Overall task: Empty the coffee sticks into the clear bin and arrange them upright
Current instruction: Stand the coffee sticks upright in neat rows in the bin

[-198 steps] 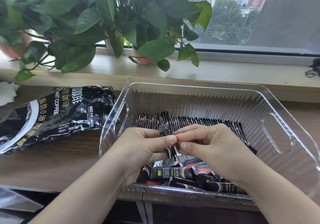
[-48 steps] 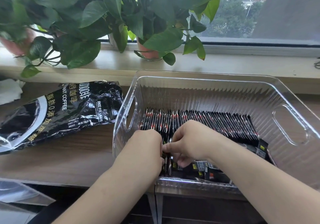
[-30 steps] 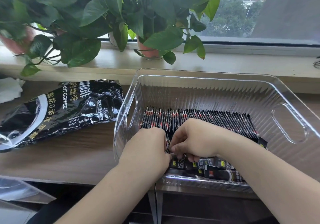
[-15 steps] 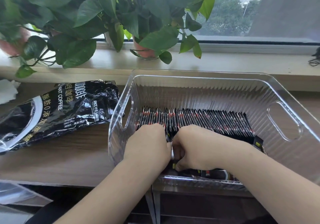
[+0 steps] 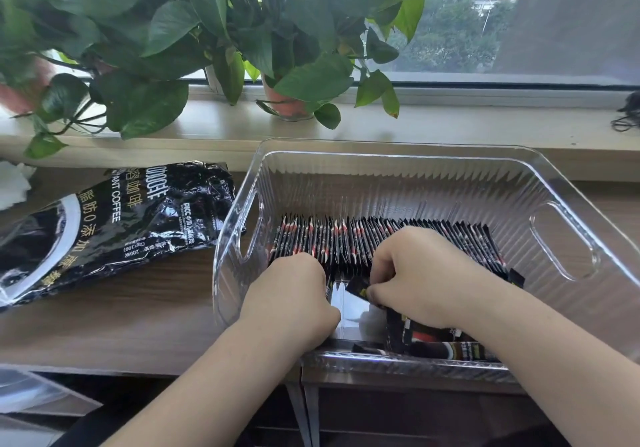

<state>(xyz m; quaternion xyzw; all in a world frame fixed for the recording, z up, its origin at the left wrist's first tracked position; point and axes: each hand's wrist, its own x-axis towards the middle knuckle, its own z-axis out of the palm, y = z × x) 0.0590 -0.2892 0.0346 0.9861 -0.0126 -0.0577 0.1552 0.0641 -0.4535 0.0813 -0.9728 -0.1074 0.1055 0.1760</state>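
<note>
Two hands are lowered into the clear bin (image 5: 571, 204) on the wooden desk (image 5: 138, 318). A long row of coffee sticks (image 5: 332, 242) is stood upright across its middle, and loose sticks (image 5: 460, 346) are laid flat by the near wall. One black stick (image 5: 358, 287) is pinched by the right hand (image 5: 426, 280). The left hand (image 5: 291, 294) is curled against the row, its fingertips hidden, so its grip cannot be told. A crumpled coffee bag (image 5: 114, 225) is laid just beside the bin.

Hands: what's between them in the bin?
Between left hand and right hand: bare bin floor and the end of a stick the right hand pinches. Head view.
</note>
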